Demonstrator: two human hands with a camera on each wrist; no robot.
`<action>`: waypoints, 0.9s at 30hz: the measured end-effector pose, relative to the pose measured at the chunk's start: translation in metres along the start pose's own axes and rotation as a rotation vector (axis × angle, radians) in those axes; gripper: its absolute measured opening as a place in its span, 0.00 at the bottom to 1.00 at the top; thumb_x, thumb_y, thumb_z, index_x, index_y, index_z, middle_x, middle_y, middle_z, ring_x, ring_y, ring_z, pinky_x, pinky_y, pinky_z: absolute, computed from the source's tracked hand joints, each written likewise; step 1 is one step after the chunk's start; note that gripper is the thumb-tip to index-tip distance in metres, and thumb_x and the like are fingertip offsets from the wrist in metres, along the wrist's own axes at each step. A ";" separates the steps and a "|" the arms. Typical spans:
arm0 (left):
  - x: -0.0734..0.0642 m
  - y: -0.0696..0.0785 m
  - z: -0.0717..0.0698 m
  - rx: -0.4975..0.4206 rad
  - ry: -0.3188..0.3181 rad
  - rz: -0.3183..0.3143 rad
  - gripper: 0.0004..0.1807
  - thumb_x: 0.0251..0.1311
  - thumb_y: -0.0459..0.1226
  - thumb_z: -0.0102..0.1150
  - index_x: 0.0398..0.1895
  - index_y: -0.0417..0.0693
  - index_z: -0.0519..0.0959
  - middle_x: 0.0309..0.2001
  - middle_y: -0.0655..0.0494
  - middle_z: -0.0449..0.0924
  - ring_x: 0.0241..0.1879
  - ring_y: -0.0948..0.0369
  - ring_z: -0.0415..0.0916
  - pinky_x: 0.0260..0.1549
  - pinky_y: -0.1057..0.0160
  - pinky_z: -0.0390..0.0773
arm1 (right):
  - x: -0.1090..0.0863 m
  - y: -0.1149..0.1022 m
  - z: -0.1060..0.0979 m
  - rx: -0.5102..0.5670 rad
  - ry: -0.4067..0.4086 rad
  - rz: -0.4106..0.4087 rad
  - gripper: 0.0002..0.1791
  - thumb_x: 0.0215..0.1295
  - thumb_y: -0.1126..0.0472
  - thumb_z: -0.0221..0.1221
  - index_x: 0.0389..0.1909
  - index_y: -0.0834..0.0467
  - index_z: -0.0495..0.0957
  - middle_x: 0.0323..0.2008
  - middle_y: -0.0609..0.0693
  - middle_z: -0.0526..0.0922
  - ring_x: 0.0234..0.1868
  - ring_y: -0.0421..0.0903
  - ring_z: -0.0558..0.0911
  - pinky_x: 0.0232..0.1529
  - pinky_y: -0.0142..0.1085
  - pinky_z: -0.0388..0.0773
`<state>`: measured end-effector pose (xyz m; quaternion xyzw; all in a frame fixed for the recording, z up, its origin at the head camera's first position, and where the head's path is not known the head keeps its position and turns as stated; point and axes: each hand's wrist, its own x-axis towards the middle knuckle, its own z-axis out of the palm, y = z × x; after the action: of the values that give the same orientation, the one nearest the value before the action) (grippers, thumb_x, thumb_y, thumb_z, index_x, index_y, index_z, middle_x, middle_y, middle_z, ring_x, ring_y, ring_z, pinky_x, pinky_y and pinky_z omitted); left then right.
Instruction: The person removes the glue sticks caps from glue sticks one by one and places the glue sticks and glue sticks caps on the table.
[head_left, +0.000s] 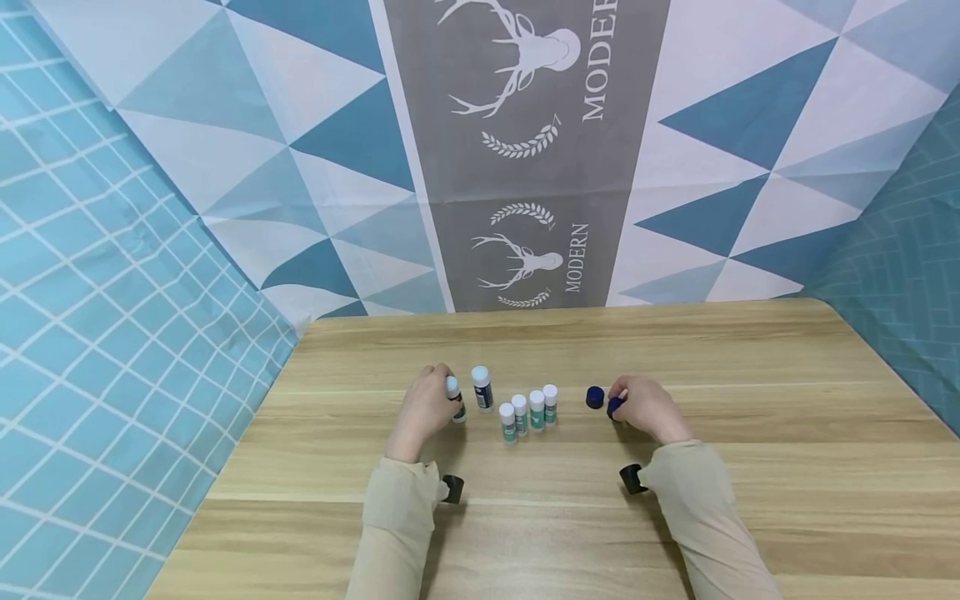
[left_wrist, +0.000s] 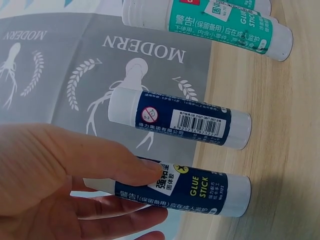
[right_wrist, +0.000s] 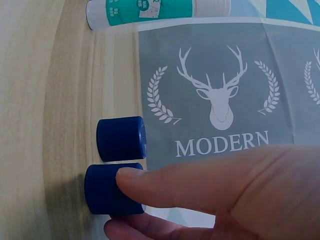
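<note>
Between thumb and fingers, my left hand holds a navy-labelled glue stick that stands upright on the wooden table. A second navy glue stick stands just to its right, apart from the hand. On the right, my right hand pinches a small dark blue cylinder at the tabletop, thumb on its near side. Another dark blue cylinder stands beside it, with a narrow gap between the two. The right hand's fingers behind the held cylinder are partly hidden.
Several green-labelled glue sticks stand upright in a slanting row between the hands. The wooden table meets a patterned cloth backdrop at its far edge. Each wrist carries a black device, such as the left one.
</note>
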<state>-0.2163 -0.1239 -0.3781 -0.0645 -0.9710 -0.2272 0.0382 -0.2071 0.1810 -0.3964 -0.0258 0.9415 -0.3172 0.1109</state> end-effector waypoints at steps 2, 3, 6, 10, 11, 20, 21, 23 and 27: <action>0.000 0.000 0.000 0.001 -0.004 0.000 0.16 0.44 0.29 0.62 0.39 0.34 0.74 0.37 0.42 0.74 0.39 0.48 0.75 0.41 0.52 0.76 | 0.000 0.000 0.000 -0.001 0.000 -0.002 0.13 0.50 0.70 0.60 0.39 0.66 0.74 0.31 0.59 0.77 0.27 0.48 0.73 0.25 0.35 0.68; 0.000 0.000 0.000 0.000 -0.006 -0.002 0.16 0.44 0.29 0.62 0.39 0.34 0.74 0.37 0.42 0.74 0.39 0.48 0.75 0.41 0.52 0.76 | -0.001 0.000 0.000 -0.003 -0.001 -0.003 0.13 0.50 0.70 0.60 0.39 0.66 0.74 0.31 0.59 0.78 0.27 0.48 0.73 0.26 0.34 0.68; 0.000 0.000 0.000 0.000 -0.011 -0.009 0.16 0.45 0.29 0.62 0.40 0.34 0.74 0.37 0.42 0.74 0.39 0.48 0.75 0.41 0.52 0.76 | -0.001 0.000 0.000 -0.012 -0.002 -0.006 0.14 0.49 0.70 0.60 0.39 0.66 0.75 0.32 0.59 0.78 0.28 0.48 0.74 0.26 0.34 0.68; 0.000 0.000 -0.001 0.001 -0.021 -0.019 0.17 0.45 0.30 0.63 0.41 0.35 0.74 0.38 0.43 0.74 0.40 0.49 0.75 0.41 0.52 0.76 | -0.001 -0.001 -0.001 -0.014 -0.008 -0.009 0.14 0.49 0.70 0.60 0.39 0.66 0.74 0.33 0.60 0.78 0.28 0.48 0.74 0.26 0.35 0.68; 0.000 0.000 -0.001 0.003 -0.026 -0.021 0.17 0.45 0.31 0.63 0.41 0.35 0.74 0.38 0.43 0.74 0.39 0.49 0.75 0.41 0.52 0.76 | -0.001 0.000 -0.001 -0.012 -0.009 -0.007 0.14 0.49 0.70 0.60 0.39 0.66 0.74 0.33 0.60 0.78 0.28 0.48 0.74 0.26 0.35 0.68; -0.002 0.003 -0.006 -0.042 -0.066 -0.042 0.20 0.50 0.36 0.63 0.45 0.35 0.72 0.40 0.43 0.74 0.40 0.50 0.75 0.41 0.52 0.76 | -0.001 0.000 -0.002 -0.020 -0.007 -0.015 0.14 0.50 0.69 0.60 0.40 0.66 0.74 0.33 0.60 0.78 0.28 0.48 0.74 0.26 0.35 0.69; -0.002 0.004 -0.007 -0.050 -0.067 -0.043 0.21 0.50 0.37 0.63 0.46 0.35 0.72 0.41 0.43 0.74 0.40 0.50 0.75 0.41 0.52 0.76 | -0.001 0.000 -0.002 -0.019 -0.006 -0.014 0.14 0.50 0.69 0.60 0.40 0.66 0.74 0.33 0.60 0.78 0.28 0.48 0.74 0.27 0.35 0.69; -0.003 0.005 -0.009 -0.062 -0.067 -0.042 0.22 0.51 0.38 0.62 0.47 0.36 0.72 0.43 0.44 0.73 0.41 0.51 0.74 0.41 0.52 0.75 | -0.001 0.000 -0.002 -0.016 -0.004 -0.006 0.14 0.50 0.69 0.60 0.40 0.65 0.74 0.33 0.59 0.79 0.28 0.47 0.74 0.27 0.35 0.69; -0.005 0.008 -0.014 -0.071 -0.056 -0.042 0.23 0.51 0.39 0.62 0.49 0.38 0.72 0.45 0.45 0.73 0.41 0.52 0.74 0.41 0.53 0.75 | -0.001 -0.002 -0.003 -0.019 0.012 -0.001 0.14 0.51 0.69 0.59 0.41 0.65 0.74 0.34 0.59 0.79 0.30 0.48 0.75 0.29 0.37 0.70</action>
<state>-0.2099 -0.1232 -0.3629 -0.0514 -0.9641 -0.2605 0.0040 -0.2066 0.1818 -0.3925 -0.0253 0.9451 -0.3084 0.1050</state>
